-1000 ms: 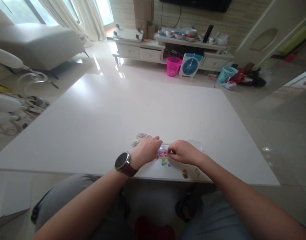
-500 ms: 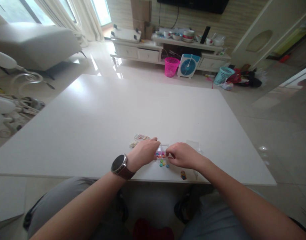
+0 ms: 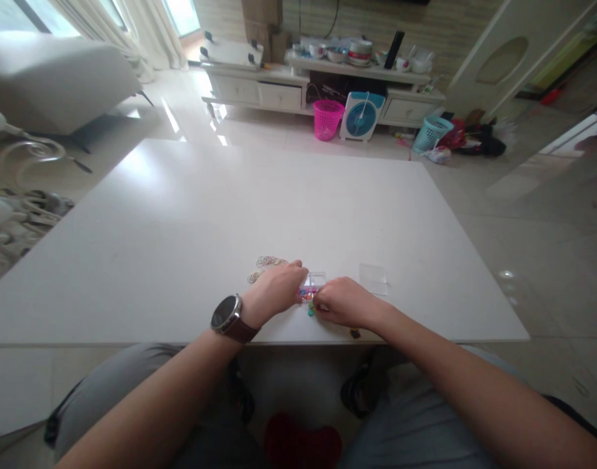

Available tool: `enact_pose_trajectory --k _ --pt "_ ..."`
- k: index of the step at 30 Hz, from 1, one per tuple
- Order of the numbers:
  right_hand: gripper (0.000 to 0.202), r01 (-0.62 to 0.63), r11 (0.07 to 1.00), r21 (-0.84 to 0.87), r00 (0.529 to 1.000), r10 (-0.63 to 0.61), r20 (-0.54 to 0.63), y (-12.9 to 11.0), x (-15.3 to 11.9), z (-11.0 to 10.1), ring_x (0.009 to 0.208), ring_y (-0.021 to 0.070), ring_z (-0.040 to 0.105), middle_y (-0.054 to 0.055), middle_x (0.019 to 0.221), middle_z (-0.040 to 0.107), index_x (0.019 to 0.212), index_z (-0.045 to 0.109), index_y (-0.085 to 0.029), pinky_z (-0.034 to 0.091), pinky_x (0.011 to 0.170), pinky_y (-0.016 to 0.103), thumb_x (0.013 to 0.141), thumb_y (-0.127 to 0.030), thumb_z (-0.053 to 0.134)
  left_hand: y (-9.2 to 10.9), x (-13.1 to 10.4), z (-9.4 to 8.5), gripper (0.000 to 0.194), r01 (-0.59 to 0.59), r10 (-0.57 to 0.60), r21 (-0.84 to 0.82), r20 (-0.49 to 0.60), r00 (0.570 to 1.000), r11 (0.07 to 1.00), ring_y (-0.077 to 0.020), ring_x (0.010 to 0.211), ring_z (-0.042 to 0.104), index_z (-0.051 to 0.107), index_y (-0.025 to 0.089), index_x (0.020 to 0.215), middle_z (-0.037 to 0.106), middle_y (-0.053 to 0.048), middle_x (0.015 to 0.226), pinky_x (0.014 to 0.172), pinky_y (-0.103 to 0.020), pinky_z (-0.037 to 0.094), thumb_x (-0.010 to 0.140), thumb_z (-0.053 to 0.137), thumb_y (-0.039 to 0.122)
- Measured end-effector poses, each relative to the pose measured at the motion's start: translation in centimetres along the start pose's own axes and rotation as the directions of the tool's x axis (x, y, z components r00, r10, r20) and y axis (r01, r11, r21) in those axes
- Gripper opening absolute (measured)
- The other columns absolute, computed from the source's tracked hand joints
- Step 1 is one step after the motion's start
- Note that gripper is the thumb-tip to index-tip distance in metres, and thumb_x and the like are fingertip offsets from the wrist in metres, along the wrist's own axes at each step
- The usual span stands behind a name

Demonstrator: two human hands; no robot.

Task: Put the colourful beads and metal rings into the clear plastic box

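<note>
Just inside a glossy white tabletop's [image 3: 278,208] near edge: small green pieces [image 3: 311,311] beside the right hand [image 3: 346,301] with narrow fingertips, cannot tell whether holding any. Beyond: clear compartmented plastic box [image 3: 318,279] of tiny multicoloured pieces [image 3: 306,294], gripped leftward by the left hand [image 3: 277,286]. Thin pale rings [image 3: 271,261] left, clear square plastic panel [image 3: 374,279] right; then open tabletop to the far edge.

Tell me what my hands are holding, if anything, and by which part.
Your left hand seems to hold the clear divided box by its left end. Your right hand is beside the small green piece; whether it pinches anything is hidden.
</note>
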State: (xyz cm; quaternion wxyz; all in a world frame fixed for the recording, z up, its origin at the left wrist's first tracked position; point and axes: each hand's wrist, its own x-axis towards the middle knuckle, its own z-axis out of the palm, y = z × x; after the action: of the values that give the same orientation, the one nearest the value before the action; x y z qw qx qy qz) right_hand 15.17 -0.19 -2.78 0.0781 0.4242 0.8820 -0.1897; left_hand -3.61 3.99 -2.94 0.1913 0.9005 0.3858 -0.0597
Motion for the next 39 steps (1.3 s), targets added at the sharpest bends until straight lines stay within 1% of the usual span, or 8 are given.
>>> enact_pose_trajectory --k 3,7,9,14,18,26,35,39 --pt "0.015 0.027 0.999 0.046 0.996 -0.023 -0.087 1.2 -0.3 -0.7 0.068 0.0157 0.06 0.003 0.075 0.073 0.078 0.075 -0.02 0.032 0.061 0.026 0.084 -0.022 0.061 0.0 -0.1 0.1 0.011 0.002 -0.001 0.011 -0.015 1.0 1.0 -0.0213 0.082 0.066 0.063 0.019 0.093 0.063 -0.007 0.099 0.069 -0.031 0.046 0.087 0.066 0.028" --pt "0.014 -0.086 0.992 0.094 0.983 0.1 -0.154 2.7 -0.2 -1.2 0.065 0.0136 0.057 0.001 0.071 0.07 0.082 0.077 -0.022 0.032 0.062 0.025 0.084 -0.024 0.063 0.1 -0.1 0.2 0.01 -0.001 0.001 0.017 -0.024 1.0 1.0 -0.0219 0.084 0.066 0.063 0.019 0.094 0.063 -0.007 0.1 0.07 -0.031 0.047 0.087 0.066 0.026" --pt "0.015 -0.121 0.99 0.068 0.981 0.13 -0.147 2.9 0.1 -1.0 0.068 0.0147 0.059 0.002 0.074 0.072 0.084 0.077 -0.023 0.031 0.063 0.025 0.084 -0.025 0.063 0.1 -0.1 0.2 0.009 0.004 -0.004 0.017 -0.02 1.0 1.0 -0.021 0.083 0.066 0.063 0.019 0.094 0.063 -0.007 0.1 0.069 -0.031 0.047 0.088 0.065 0.026" --pt "0.019 -0.081 0.996 -0.044 0.993 0.077 -0.088 2.3 0.9 -0.2 0.074 0.0172 0.063 0.006 0.082 0.075 0.082 0.076 -0.021 0.03 0.062 0.027 0.089 -0.027 0.059 0.1 -0.1 0.1 0.006 -0.003 0.003 0.016 -0.022 1.0 1.0 -0.0199 0.082 0.065 0.062 0.019 0.091 0.063 -0.007 0.099 0.07 -0.03 0.046 0.089 0.063 0.024" --pt "0.02 -0.092 0.989 -0.118 0.994 0.084 -0.075 2.0 1.1 0.1 0.075 0.0187 0.065 0.007 0.084 0.075 0.08 0.074 -0.019 0.028 0.061 0.028 0.09 -0.027 0.058 0.0 -0.1 0.2 0.007 -0.009 0.01 0.021 -0.032 0.999 1.0 -0.0203 0.082 0.066 0.062 0.019 0.09 0.063 -0.007 0.098 0.069 -0.03 0.046 0.088 0.064 0.025" --pt "0.02 -0.082 0.993 -0.083 0.993 0.074 -0.096 2.2 0.2 -0.4 0.073 0.0177 0.063 0.004 0.081 0.075 0.081 0.073 -0.021 0.027 0.06 0.029 0.09 -0.029 0.057 0.2 -0.1 0.1 0.009 0.012 -0.012 0.022 -0.011 1.0 1.0 -0.0214 0.082 0.066 0.064 0.018 0.093 0.063 -0.008 0.101 0.067 -0.031 0.046 0.087 0.066 0.025" --pt "0.022 -0.014 0.998 -0.067 1.0 0.014 -0.005 1.4 0.3 -0.2 0.071 0.0182 0.063 0.008 0.081 0.075 0.08 0.073 -0.018 0.026 0.059 0.029 0.087 -0.026 0.054 0.1 -0.1 0.1 0.009 0.005 -0.005 0.012 -0.008 1.0 1.0 -0.0205 0.082 0.066 0.063 0.018 0.092 0.064 -0.007 0.1 0.068 -0.03 0.045 0.088 0.065 0.026" --pt "0.024 -0.039 0.997 -0.064 0.998 0.037 -0.041 1.6 0.2 -0.3 0.071 0.018 0.063 0.007 0.081 0.074 0.079 0.072 -0.018 0.024 0.058 0.03 0.09 -0.026 0.052 0.1 -0.1 0.1 0.007 0.001 -0.001 0.005 -0.008 1.0 1.0 -0.0195 0.082 0.065 0.063 0.018 0.092 0.063 -0.007 0.099 0.068 -0.029 0.045 0.089 0.064 0.025"
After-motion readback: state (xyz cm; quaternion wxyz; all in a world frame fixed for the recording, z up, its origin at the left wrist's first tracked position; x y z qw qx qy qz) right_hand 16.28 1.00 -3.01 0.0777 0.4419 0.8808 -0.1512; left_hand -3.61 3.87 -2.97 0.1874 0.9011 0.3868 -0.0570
